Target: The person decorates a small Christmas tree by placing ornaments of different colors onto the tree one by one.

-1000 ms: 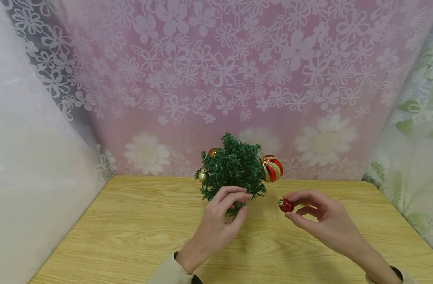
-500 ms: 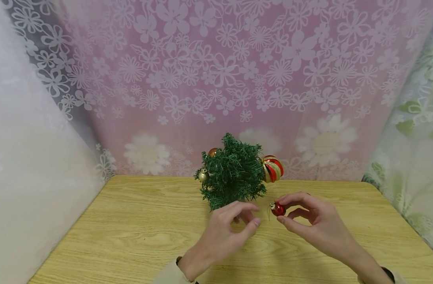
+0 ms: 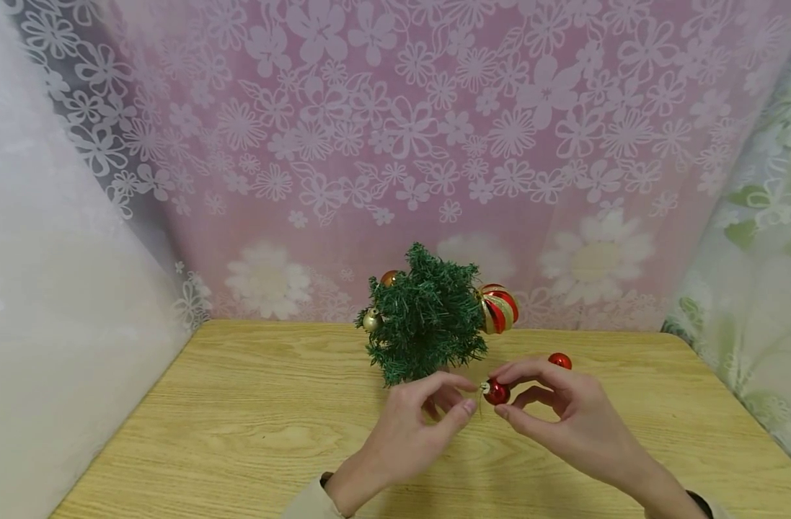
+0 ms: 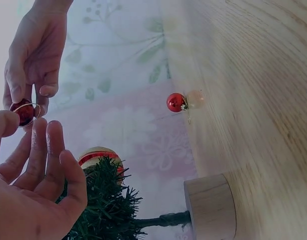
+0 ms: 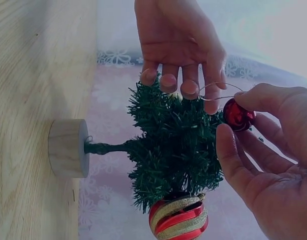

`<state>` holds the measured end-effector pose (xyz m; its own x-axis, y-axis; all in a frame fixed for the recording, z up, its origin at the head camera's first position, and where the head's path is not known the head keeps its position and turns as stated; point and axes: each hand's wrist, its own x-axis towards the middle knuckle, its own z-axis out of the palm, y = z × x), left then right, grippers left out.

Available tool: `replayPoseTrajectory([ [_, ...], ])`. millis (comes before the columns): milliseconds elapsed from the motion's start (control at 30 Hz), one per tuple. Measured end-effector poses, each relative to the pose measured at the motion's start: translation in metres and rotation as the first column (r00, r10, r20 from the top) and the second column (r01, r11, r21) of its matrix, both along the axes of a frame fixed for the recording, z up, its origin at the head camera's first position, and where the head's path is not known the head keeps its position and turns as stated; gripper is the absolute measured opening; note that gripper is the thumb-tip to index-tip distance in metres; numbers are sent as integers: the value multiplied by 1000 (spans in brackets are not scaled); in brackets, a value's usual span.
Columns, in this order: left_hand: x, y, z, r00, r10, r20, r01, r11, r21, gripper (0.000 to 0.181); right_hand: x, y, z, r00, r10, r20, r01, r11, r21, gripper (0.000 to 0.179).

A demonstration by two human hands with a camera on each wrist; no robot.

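Observation:
My right hand [image 3: 573, 422] pinches a small dark red Christmas ball [image 3: 497, 391] between thumb and fingers. A thin thread loop [image 5: 208, 90] extends from the ball's cap toward my left hand [image 3: 424, 418]. The left fingers are loosely bent beside that loop, with a gap between index finger and thumb; whether they touch the thread is hard to tell. Just behind both hands stands a small green Christmas tree [image 3: 427, 310] on a round wooden base [image 5: 68, 148]. A big red-and-gold striped ball [image 3: 499, 308] hangs on its right side.
Another shiny red ball [image 3: 560, 360] lies on the wooden table [image 3: 259, 432] behind my right hand. On the tree's left are a small gold ball [image 3: 371, 319] and an orange-brown ball [image 3: 389, 277]. A pink floral curtain [image 3: 395, 144] rises behind the table.
My right hand has moved left with the dark red ball, close to the left hand. The left hand has come slightly down and right from the tree. The ball on the table now shows.

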<state>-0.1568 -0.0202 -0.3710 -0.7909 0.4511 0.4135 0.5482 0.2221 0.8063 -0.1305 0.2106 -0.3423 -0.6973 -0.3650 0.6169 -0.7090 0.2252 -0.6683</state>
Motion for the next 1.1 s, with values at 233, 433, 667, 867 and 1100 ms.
replayPoseTrajectory([
  [233,1,0,1,998,-29,62,29,1000,2,15,0,-2,-3,999,36,-30,-37,999,-15,47],
  [433,0,-1,1,997,-31,69,30,999,21,11,2,-1,0,1000,-21,-13,21,999,49,49],
  [667,1,-6,1,997,7,73,-13,997,81,9,3,-1,1,999,-5,-51,9,997,79,50],
  [867,0,-7,-1,997,56,45,-62,987,146,5,2,-2,-4,998,-7,-56,10,998,58,45],
  [1100,-1,-7,-3,997,73,-8,-69,974,215,5,4,-4,-2,999,-51,14,49,993,110,33],
])
